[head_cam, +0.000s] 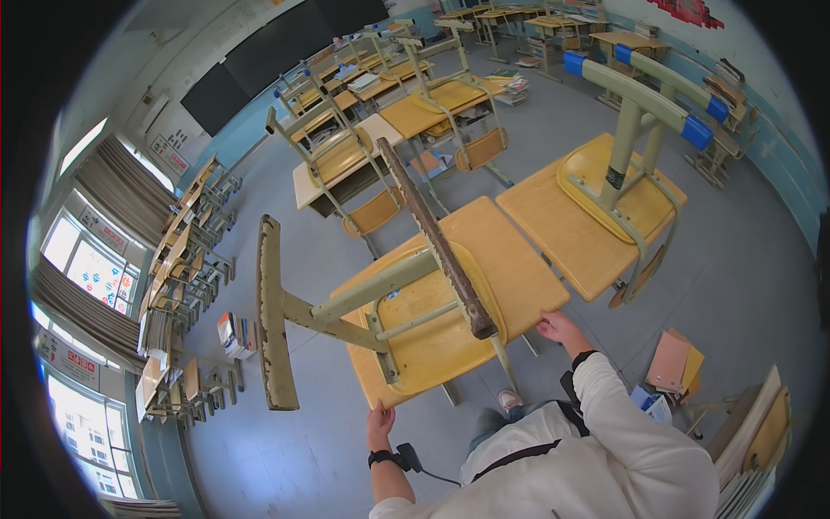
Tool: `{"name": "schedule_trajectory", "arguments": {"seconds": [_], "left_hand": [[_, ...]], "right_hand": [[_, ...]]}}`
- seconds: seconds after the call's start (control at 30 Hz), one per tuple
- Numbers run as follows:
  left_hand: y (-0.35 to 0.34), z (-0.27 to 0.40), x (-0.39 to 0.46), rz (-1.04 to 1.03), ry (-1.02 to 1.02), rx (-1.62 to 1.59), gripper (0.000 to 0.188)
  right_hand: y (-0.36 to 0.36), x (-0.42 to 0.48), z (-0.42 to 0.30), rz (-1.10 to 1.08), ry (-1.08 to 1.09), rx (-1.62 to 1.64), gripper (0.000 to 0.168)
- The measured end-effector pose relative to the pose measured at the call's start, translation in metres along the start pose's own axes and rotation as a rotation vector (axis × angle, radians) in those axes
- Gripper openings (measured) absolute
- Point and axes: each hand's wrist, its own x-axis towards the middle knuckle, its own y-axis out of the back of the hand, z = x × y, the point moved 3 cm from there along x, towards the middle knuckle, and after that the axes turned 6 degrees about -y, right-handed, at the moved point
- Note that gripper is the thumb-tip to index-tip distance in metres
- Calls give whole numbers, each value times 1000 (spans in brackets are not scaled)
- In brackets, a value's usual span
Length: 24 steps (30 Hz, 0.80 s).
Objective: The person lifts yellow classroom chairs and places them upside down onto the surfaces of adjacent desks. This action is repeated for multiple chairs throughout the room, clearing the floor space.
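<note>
A school desk with a yellow-brown wooden top (519,279) stands right before me. My left hand (380,423) grips its near left corner, the fingertips just under the edge. At the near right corner, my right hand (561,329) grips the same top, thumb above. Upside down on the desk rests a chair, its yellow seat (447,350) flat on the wood and its metal legs pointing up. The two floor bars of the chair, a worn brown one (434,233) and a chipped pale green one (272,318), jut towards me.
Close on the right is another desk (538,214) with an upturned chair (622,175), a narrow gap between. Ahead stand more desks with upturned chairs (337,156). Folders (674,363) and a book stack (237,334) lie on the floor. Desks (188,240) line the window wall.
</note>
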Motion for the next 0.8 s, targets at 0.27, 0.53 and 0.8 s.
{"name": "schedule_trajectory", "arguments": {"seconds": [0.27, 0.53, 0.8], "left_hand": [[14, -9, -8, 10, -2, 36, 18], [11, -13, -21, 40, 39, 54, 20], [28, -24, -39, 39, 55, 86, 21]], "right_hand": [[3, -11, 4, 22, -64, -22, 10], [23, -22, 8, 53, -101, -39, 9], [27, -27, 10, 45, -148, -43, 7]]}}
